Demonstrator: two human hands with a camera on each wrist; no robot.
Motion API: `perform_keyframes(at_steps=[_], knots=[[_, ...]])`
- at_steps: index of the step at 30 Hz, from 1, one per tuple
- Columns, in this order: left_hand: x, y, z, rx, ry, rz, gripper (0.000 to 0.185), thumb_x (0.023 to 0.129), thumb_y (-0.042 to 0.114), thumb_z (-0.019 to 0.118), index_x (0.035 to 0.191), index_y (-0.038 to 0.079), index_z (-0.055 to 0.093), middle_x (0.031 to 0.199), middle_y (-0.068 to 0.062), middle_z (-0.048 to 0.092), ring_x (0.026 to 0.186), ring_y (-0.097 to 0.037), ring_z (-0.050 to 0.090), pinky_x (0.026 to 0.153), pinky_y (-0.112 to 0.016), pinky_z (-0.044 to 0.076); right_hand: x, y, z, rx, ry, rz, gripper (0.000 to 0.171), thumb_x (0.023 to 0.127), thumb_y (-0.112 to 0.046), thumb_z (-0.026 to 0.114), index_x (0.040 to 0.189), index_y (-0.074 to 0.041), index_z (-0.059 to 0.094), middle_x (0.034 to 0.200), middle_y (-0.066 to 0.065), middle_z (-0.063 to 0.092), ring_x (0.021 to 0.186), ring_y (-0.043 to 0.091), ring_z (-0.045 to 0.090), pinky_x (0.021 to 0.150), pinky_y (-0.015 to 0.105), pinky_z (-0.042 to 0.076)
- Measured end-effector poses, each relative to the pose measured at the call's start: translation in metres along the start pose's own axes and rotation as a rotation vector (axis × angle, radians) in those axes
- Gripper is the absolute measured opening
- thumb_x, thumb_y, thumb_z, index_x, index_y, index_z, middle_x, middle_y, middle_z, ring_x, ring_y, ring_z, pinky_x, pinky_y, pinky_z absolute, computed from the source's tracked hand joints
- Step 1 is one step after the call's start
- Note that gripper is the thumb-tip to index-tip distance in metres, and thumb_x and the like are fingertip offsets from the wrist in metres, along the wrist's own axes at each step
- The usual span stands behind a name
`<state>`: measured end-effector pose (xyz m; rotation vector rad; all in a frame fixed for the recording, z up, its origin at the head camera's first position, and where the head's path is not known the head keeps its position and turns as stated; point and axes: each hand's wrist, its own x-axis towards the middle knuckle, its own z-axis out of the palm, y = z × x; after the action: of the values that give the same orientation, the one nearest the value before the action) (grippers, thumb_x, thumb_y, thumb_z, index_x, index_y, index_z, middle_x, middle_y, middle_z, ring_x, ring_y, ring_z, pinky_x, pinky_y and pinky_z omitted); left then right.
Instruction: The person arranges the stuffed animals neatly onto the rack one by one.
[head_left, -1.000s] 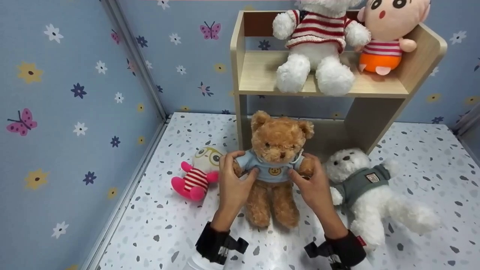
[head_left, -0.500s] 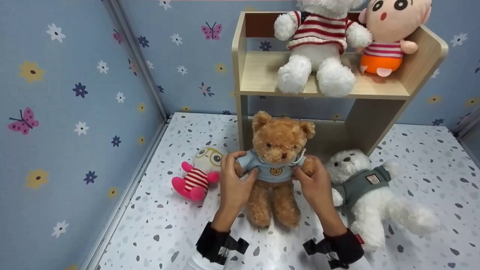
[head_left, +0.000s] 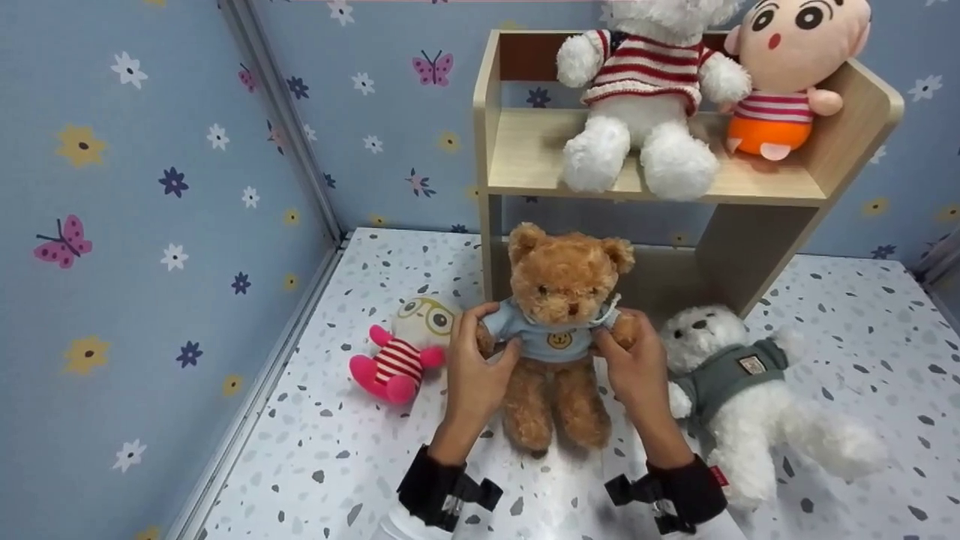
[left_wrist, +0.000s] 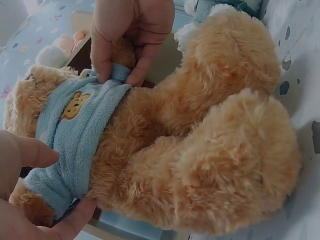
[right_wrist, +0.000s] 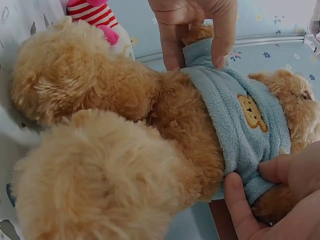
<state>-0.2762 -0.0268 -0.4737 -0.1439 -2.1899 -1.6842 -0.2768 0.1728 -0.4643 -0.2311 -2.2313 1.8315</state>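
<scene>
Seemingly the step in hand is positioning, as the left hand point(head_left: 478, 379) and right hand point(head_left: 637, 369) grip the brown teddy bear point(head_left: 561, 337) from both sides, near side of the wooden shelf point(head_left: 529, 161), and shifting it would call for an even two-handed hold.

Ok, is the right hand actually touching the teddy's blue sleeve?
Touching. The right wrist view shows the right hand pinching the blue sleeve between thumb and finger, no gap.
</scene>
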Motion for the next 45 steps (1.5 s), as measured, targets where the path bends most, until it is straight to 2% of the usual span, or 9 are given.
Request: perform_keyframes(at_steps=[2,9,17,25,31,35,38,41,45], knots=[[0.0,-0.001,0.001,-0.009,-0.006,-0.009,0.053,0.081,0.006,0.074,0.129,0.013,0.054,0.094,-0.012,0.047,0.079,-0.027,0.049,0.069,-0.027,0.046,0.001,0.0,0.0,0.002,0.006,-0.002,0.032,0.091,-0.009,0.062,0.122,-0.005,0.054,0.105,0.016,0.061,0.083,0.015,0.067,0.075,0.027,0.058],[-0.003,-0.002,-0.002,-0.061,-0.058,-0.032,0.056,0.085,0.012,0.071,0.134,0.026,0.05,0.101,-0.007,0.045,0.089,-0.024,0.049,0.081,-0.032,0.056,0.003,-0.002,0.0,0.012,0.007,0.01,0.032,0.093,-0.011,0.06,0.124,-0.005,0.053,0.109,0.018,0.062,0.085,0.013,0.068,0.077,0.027,0.058],[-0.003,-0.003,-0.001,-0.099,-0.083,-0.021,0.06,0.086,0.01,0.067,0.139,0.028,0.045,0.11,-0.006,0.044,0.102,-0.031,0.05,0.084,-0.032,0.056,0.01,-0.003,0.001,0.033,0.011,-0.021,0.032,0.093,-0.009,0.059,0.123,-0.002,0.052,0.107,0.018,0.061,0.083,0.012,0.067,0.075,0.027,0.058],[-0.002,-0.001,0.0,-0.088,-0.07,-0.034,0.066,0.085,0.01,0.067,0.142,0.03,0.043,0.129,-0.001,0.044,0.11,-0.021,0.054,0.084,-0.027,0.055,0.022,-0.002,0.002,-0.001,0.032,-0.066,0.031,0.092,-0.007,0.059,0.122,-0.001,0.054,0.099,0.018,0.062,0.078,0.011,0.068,0.072,0.027,0.058],[-0.003,-0.003,-0.001,-0.072,-0.079,-0.04,0.065,0.086,0.013,0.067,0.143,0.028,0.042,0.139,0.0,0.042,0.114,-0.023,0.056,0.085,-0.027,0.054,0.031,-0.002,0.003,-0.039,0.041,-0.07,0.031,0.092,-0.009,0.058,0.122,-0.002,0.054,0.09,0.014,0.06,0.079,0.016,0.067,0.071,0.028,0.058],[-0.004,-0.003,-0.003,-0.073,-0.081,-0.052,0.066,0.085,0.013,0.068,0.144,0.028,0.041,0.142,0.001,0.04,0.116,-0.025,0.057,0.085,-0.027,0.054,0.035,0.0,0.005,-0.04,0.042,-0.056,0.025,0.092,-0.01,0.059,0.114,-0.001,0.054,0.08,0.006,0.053,0.077,0.015,0.064,0.07,0.029,0.058],[-0.004,-0.003,-0.003,-0.071,-0.084,-0.055,0.066,0.085,0.013,0.068,0.144,0.029,0.041,0.145,0.003,0.037,0.116,-0.025,0.057,0.084,-0.029,0.055,0.036,-0.003,0.006,-0.015,0.05,-0.071,0.012,0.09,-0.006,0.059,0.097,-0.002,0.05,0.072,0.004,0.043,0.07,0.013,0.058,0.065,0.027,0.056],[-0.004,-0.002,-0.003,-0.065,-0.088,-0.05,0.064,0.087,0.013,0.066,0.144,0.028,0.041,0.148,0.002,0.034,0.116,-0.024,0.056,0.085,-0.03,0.054,0.039,-0.002,0.005,-0.036,0.069,-0.109,0.017,0.09,-0.006,0.06,0.085,-0.005,0.043,0.069,0.002,0.038,0.063,0.011,0.049,0.058,0.023,0.048],[-0.004,-0.001,-0.001,-0.068,-0.099,-0.051,0.062,0.088,0.014,0.065,0.144,0.027,0.041,0.15,0.0,0.032,0.117,-0.024,0.055,0.086,-0.03,0.054,0.047,0.0,0.005,-0.122,0.106,-0.134,0.017,0.09,-0.012,0.062,0.087,-0.008,0.046,0.068,0.0,0.039,0.061,0.012,0.044,0.056,0.025,0.038]])
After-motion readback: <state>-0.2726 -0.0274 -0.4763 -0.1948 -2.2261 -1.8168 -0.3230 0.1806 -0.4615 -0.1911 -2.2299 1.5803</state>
